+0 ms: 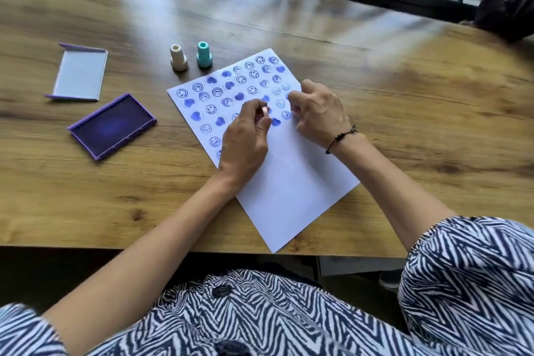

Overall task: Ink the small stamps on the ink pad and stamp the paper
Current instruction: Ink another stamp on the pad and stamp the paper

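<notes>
Wood-grain table [404, 113] with sheen; matt paper [294, 182]; plastic stamps [178, 58].

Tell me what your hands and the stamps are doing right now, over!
Left hand pinching pink stamp over the paper. Right hand resting on paper, grip unclear. White stamp and teal stamp idle. Ink pad open, nothing blocking.

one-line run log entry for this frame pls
left hand: pinching small stamp over paper | right hand: resting on paper | ink pad: open, left | white stamp, teal stamp: upright, idle
</notes>
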`<state>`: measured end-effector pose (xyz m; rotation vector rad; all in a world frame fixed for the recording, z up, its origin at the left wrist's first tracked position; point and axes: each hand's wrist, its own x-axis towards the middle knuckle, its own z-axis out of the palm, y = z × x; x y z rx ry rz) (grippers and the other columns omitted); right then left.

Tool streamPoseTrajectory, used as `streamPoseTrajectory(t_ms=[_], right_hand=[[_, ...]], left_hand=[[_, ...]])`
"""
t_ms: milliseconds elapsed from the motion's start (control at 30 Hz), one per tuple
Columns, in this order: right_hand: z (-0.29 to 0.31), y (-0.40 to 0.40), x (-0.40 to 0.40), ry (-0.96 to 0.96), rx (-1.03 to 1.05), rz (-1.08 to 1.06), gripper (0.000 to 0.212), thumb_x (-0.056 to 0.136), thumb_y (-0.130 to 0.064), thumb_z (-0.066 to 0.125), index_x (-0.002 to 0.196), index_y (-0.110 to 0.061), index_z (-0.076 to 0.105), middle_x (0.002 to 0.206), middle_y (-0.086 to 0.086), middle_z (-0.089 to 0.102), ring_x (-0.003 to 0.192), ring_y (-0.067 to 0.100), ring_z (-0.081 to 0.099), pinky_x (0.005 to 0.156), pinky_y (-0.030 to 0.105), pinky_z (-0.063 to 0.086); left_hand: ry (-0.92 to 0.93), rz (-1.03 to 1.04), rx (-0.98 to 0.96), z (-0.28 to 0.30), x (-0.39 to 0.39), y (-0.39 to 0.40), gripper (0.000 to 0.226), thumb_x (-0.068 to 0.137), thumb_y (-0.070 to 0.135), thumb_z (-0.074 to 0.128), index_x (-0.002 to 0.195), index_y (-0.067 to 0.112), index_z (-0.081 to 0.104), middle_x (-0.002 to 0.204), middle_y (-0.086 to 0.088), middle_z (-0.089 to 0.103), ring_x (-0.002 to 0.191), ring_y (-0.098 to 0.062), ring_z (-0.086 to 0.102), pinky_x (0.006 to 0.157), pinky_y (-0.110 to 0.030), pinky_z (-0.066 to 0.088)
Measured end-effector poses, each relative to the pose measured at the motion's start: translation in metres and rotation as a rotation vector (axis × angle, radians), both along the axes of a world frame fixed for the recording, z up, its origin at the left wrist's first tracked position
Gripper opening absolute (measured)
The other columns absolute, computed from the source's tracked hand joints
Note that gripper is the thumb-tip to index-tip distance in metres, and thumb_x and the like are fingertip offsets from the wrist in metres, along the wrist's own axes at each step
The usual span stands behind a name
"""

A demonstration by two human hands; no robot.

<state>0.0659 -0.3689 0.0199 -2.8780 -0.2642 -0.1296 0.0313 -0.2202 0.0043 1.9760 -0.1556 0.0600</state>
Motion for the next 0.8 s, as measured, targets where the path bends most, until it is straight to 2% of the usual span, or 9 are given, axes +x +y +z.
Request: streamPoseTrajectory(t_ms=[67,167,233,300,400,633,700,800], right_hand=[[0.006,-0.006,-0.001,0.059,0.172,-0.073,0.014,0.073,0.001,0.051,0.075,-0.007,0.062,0.082,0.011,0.054,0.072,0.021,0.047,0.058,0.028,0.033],[0.021,-0.022,-0.010,0.021,0.686,-0.383,0.012,0.074,0.000,0.061,0.071,-0.011,0.066,0.064,-0.002,0.056,0.053,0.004,0.048,0.055,0.020,0.039],[0.031,-0.031,-0.022,-0.004,1.067,-0.525,0.021,0.075,0.001,0.063,0.065,-0.017,0.062,0.054,-0.004,0.059,0.043,0.003,0.047,0.048,0.019,0.041],[0.035,-0.035,-0.036,0.017,1.309,-0.571,0.024,0.076,0.005,0.062,0.066,-0.017,0.060,0.047,-0.009,0.063,0.042,0.003,0.052,0.043,0.017,0.042],[0.034,-0.033,-0.050,0.086,1.468,-0.582,0.023,0.078,0.005,0.061,0.068,-0.016,0.059,0.046,-0.010,0.063,0.044,0.005,0.053,0.044,0.016,0.045],[0.029,-0.015,-0.064,0.221,1.589,-0.544,0.017,0.080,0.003,0.061,0.077,-0.013,0.060,0.051,-0.007,0.066,0.045,0.005,0.052,0.050,0.021,0.052],[0.030,-0.009,-0.067,0.295,1.672,-0.493,0.012,0.083,0.000,0.059,0.081,-0.011,0.061,0.055,-0.006,0.068,0.047,0.005,0.054,0.053,0.022,0.055],[0.034,0.002,-0.072,0.356,1.729,-0.398,0.008,0.079,-0.002,0.062,0.082,-0.009,0.062,0.061,-0.001,0.070,0.055,0.010,0.057,0.059,0.025,0.058]], left_hand=[[0.007,0.002,0.006,0.000,0.000,0.000,0.025,0.089,0.010,0.047,0.113,0.003,0.047,0.110,-0.016,0.065,0.101,-0.031,0.060,0.087,-0.045,0.046],[0.011,0.000,0.006,0.001,0.000,0.000,0.026,0.089,0.010,0.047,0.114,0.003,0.047,0.112,-0.014,0.064,0.103,-0.030,0.059,0.089,-0.042,0.046],[0.004,0.006,0.005,0.001,0.000,0.000,0.026,0.089,0.010,0.047,0.114,0.004,0.047,0.111,-0.013,0.065,0.103,-0.029,0.059,0.088,-0.040,0.046],[0.000,0.006,0.005,0.000,0.000,-0.001,0.025,0.089,0.010,0.047,0.113,0.003,0.048,0.111,-0.013,0.065,0.102,-0.028,0.059,0.087,-0.039,0.046],[-0.008,0.012,0.003,-0.001,-0.001,-0.001,0.025,0.089,0.009,0.047,0.113,0.003,0.048,0.110,-0.014,0.065,0.102,-0.028,0.059,0.087,-0.038,0.046],[-0.051,-0.045,-0.072,0.007,-0.004,0.002,0.024,0.087,0.005,0.049,0.111,0.002,0.052,0.108,-0.016,0.063,0.096,-0.024,0.059,0.084,-0.026,0.043],[-0.028,-0.092,-0.154,0.013,-0.008,0.002,0.022,0.086,0.006,0.052,0.108,0.007,0.055,0.102,-0.011,0.063,0.092,-0.022,0.060,0.084,-0.025,0.045],[0.114,-0.212,-0.370,0.026,-0.016,-0.003,0.018,0.087,0.005,0.052,0.103,0.012,0.056,0.088,-0.001,0.062,0.079,-0.013,0.059,0.080,-0.024,0.050]])
